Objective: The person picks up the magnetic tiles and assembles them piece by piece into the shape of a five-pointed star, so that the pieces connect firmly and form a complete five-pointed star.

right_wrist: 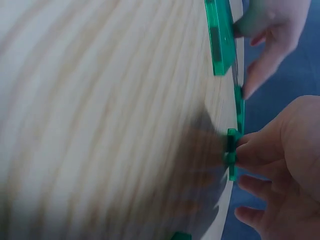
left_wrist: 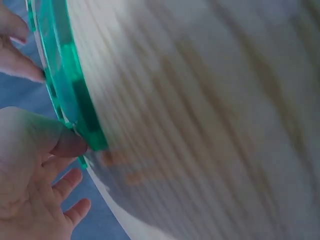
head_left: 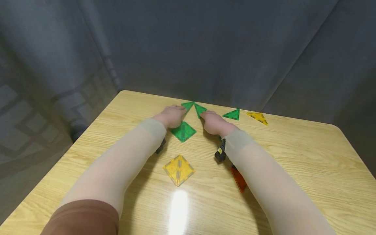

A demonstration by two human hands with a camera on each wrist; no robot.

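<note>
On the far side of the counter (head_left: 308, 153), the left hand (head_left: 172, 116), fingers loosely extended, touches a translucent green plastic triangle (head_left: 188, 104); just right, a second green triangle (head_left: 200, 109) meets the right hand (head_left: 213, 123), fingers likewise extended.

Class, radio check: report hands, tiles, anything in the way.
Left hand touching one green triangle; right hand touching neighbouring triangle. Both on table. Nothing visibly blocking.

Wears a brown upper sleeve (head_left: 83, 218) with a banded hem on the left, pale, thin-looking forearm sleeves (head_left: 123, 156) with greyish cuffs (head_left: 153, 127), and small black wrist devices (head_left: 221, 156), with a yellowish patch (head_left: 219, 150) on the right one.
</note>
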